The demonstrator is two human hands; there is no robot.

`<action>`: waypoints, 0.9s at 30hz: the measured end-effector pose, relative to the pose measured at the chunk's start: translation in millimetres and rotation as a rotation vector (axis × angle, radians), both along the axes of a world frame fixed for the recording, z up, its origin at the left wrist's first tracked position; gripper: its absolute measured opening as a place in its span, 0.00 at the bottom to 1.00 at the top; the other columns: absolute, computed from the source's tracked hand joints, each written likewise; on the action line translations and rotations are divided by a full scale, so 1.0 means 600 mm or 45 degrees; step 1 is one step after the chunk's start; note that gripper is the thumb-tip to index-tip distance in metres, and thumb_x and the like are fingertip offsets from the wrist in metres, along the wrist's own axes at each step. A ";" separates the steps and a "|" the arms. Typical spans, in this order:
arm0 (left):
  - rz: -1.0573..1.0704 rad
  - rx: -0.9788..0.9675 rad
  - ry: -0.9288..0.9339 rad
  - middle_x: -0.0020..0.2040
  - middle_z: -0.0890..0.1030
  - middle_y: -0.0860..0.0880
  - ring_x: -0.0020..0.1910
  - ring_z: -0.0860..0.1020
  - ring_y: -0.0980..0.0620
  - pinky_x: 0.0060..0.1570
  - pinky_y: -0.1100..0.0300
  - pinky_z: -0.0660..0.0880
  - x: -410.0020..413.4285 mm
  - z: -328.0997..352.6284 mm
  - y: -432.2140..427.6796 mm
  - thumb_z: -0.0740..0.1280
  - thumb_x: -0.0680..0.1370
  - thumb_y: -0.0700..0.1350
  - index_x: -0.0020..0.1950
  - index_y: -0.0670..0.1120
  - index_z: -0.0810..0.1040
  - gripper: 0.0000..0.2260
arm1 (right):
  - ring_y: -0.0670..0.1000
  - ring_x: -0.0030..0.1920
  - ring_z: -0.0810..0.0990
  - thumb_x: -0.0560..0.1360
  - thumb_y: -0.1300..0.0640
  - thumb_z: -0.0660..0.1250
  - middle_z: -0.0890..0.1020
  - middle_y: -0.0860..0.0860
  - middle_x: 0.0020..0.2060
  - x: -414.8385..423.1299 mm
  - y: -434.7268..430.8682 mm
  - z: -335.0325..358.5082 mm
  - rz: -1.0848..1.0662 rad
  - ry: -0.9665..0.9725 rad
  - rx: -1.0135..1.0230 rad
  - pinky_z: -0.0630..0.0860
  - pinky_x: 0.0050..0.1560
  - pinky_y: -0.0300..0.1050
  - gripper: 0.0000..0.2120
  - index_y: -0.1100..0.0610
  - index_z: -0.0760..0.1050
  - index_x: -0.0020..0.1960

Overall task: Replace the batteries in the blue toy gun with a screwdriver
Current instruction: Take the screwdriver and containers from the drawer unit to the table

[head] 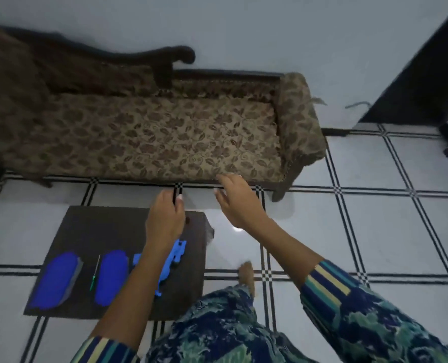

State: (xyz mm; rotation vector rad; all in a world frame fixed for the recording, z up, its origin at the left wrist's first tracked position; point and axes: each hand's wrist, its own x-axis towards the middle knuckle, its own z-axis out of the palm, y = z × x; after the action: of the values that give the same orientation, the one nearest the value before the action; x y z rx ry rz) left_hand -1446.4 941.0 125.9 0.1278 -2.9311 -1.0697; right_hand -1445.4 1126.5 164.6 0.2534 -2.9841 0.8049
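Blue toy gun [177,254] under left forearm [136,281], screwdriver [95,273] beside

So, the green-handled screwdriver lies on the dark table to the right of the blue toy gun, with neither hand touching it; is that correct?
Not quite: the head view shows the green-handled screwdriver on the dark table to the left of the blue toy gun, between two blurred blue objects. Neither the left hand nor the right hand touches it.
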 end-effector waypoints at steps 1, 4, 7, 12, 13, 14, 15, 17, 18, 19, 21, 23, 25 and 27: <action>0.053 -0.005 -0.016 0.49 0.76 0.40 0.49 0.74 0.40 0.46 0.50 0.71 -0.026 -0.006 0.012 0.58 0.82 0.47 0.52 0.39 0.74 0.12 | 0.61 0.61 0.73 0.81 0.57 0.61 0.77 0.62 0.60 -0.039 0.014 0.001 0.038 -0.003 -0.007 0.69 0.63 0.52 0.17 0.66 0.72 0.66; 0.237 -0.038 -0.044 0.47 0.75 0.39 0.48 0.74 0.39 0.46 0.47 0.71 -0.088 -0.005 0.028 0.58 0.82 0.47 0.48 0.37 0.74 0.14 | 0.59 0.61 0.72 0.82 0.56 0.59 0.76 0.61 0.60 -0.141 0.039 0.013 0.231 -0.030 0.018 0.68 0.62 0.50 0.17 0.65 0.72 0.66; 0.397 -0.106 -0.011 0.47 0.75 0.38 0.48 0.74 0.39 0.47 0.46 0.71 -0.155 0.013 0.030 0.57 0.82 0.48 0.49 0.36 0.74 0.15 | 0.61 0.56 0.74 0.81 0.57 0.60 0.78 0.62 0.55 -0.259 0.048 0.028 0.423 0.010 0.034 0.72 0.60 0.55 0.14 0.66 0.74 0.60; 0.746 -0.121 0.061 0.53 0.76 0.35 0.53 0.74 0.37 0.52 0.46 0.70 -0.221 0.035 0.009 0.59 0.81 0.45 0.55 0.33 0.75 0.14 | 0.60 0.51 0.76 0.79 0.59 0.60 0.79 0.61 0.49 -0.410 0.002 0.031 0.772 0.041 0.039 0.74 0.55 0.53 0.12 0.65 0.76 0.56; 0.821 -0.126 0.064 0.54 0.76 0.35 0.54 0.74 0.37 0.54 0.46 0.70 -0.229 0.034 0.006 0.60 0.81 0.44 0.57 0.33 0.75 0.14 | 0.60 0.51 0.76 0.80 0.58 0.60 0.79 0.60 0.49 -0.433 -0.012 0.029 0.845 0.040 0.031 0.73 0.56 0.52 0.12 0.65 0.76 0.55; 0.894 -0.130 0.054 0.56 0.76 0.35 0.56 0.74 0.36 0.56 0.47 0.70 -0.236 0.032 0.002 0.60 0.81 0.43 0.58 0.33 0.75 0.14 | 0.59 0.51 0.76 0.80 0.58 0.59 0.79 0.60 0.49 -0.455 -0.025 0.026 0.916 0.040 0.025 0.72 0.56 0.52 0.12 0.65 0.76 0.55; 0.993 -0.128 0.038 0.57 0.76 0.34 0.57 0.74 0.36 0.57 0.47 0.70 -0.243 0.026 -0.003 0.61 0.80 0.43 0.59 0.33 0.75 0.14 | 0.60 0.51 0.76 0.80 0.57 0.58 0.79 0.60 0.49 -0.481 -0.044 0.022 1.009 0.029 0.020 0.72 0.56 0.51 0.13 0.65 0.76 0.55; 1.167 -0.133 0.012 0.56 0.77 0.35 0.56 0.74 0.36 0.58 0.47 0.70 -0.255 0.013 -0.006 0.61 0.80 0.43 0.58 0.34 0.75 0.14 | 0.60 0.50 0.75 0.79 0.57 0.57 0.79 0.61 0.48 -0.523 -0.084 0.014 1.165 -0.002 0.030 0.72 0.54 0.51 0.13 0.66 0.75 0.51; 1.256 -0.134 -0.003 0.56 0.77 0.35 0.56 0.75 0.36 0.58 0.47 0.70 -0.262 0.007 -0.005 0.61 0.80 0.44 0.57 0.34 0.75 0.14 | 0.60 0.49 0.75 0.79 0.57 0.57 0.78 0.61 0.46 -0.544 -0.104 0.012 1.231 -0.024 0.032 0.72 0.52 0.51 0.12 0.66 0.74 0.48; 1.348 -0.116 -0.033 0.56 0.77 0.35 0.56 0.75 0.36 0.58 0.47 0.71 -0.265 0.004 -0.006 0.60 0.81 0.45 0.57 0.34 0.75 0.14 | 0.61 0.49 0.76 0.79 0.57 0.58 0.78 0.62 0.46 -0.559 -0.122 0.011 1.284 -0.056 0.024 0.73 0.51 0.51 0.12 0.66 0.74 0.48; 1.539 -0.076 -0.066 0.56 0.77 0.35 0.57 0.74 0.36 0.59 0.46 0.71 -0.270 0.005 0.002 0.60 0.81 0.46 0.58 0.35 0.75 0.15 | 0.63 0.52 0.77 0.79 0.56 0.59 0.79 0.64 0.50 -0.585 -0.157 0.011 1.438 -0.084 0.026 0.74 0.55 0.53 0.14 0.68 0.76 0.53; 1.672 -0.106 -0.055 0.55 0.77 0.34 0.56 0.75 0.35 0.57 0.45 0.72 -0.273 0.008 0.008 0.60 0.80 0.45 0.57 0.34 0.75 0.15 | 0.64 0.59 0.76 0.80 0.57 0.60 0.78 0.65 0.58 -0.602 -0.197 0.014 1.644 -0.056 0.027 0.72 0.63 0.55 0.17 0.68 0.74 0.62; 1.829 -0.085 -0.095 0.56 0.77 0.34 0.56 0.75 0.35 0.57 0.45 0.72 -0.277 0.013 0.009 0.62 0.80 0.44 0.57 0.34 0.76 0.14 | 0.62 0.64 0.73 0.81 0.58 0.61 0.76 0.64 0.63 -0.615 -0.244 0.015 1.806 -0.098 -0.001 0.67 0.67 0.52 0.17 0.66 0.72 0.66; 1.974 -0.071 -0.112 0.55 0.78 0.35 0.56 0.75 0.36 0.57 0.46 0.71 -0.273 0.020 0.009 0.62 0.80 0.44 0.57 0.34 0.76 0.14 | 0.61 0.68 0.70 0.82 0.56 0.60 0.74 0.62 0.66 -0.613 -0.285 0.011 1.923 -0.147 -0.013 0.64 0.70 0.50 0.19 0.64 0.71 0.69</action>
State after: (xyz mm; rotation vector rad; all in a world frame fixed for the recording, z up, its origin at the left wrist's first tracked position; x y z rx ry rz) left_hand -1610.0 946.2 138.0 1.9441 -1.8059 -0.5907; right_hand -1813.0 955.3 171.0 2.5754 -2.3505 0.7715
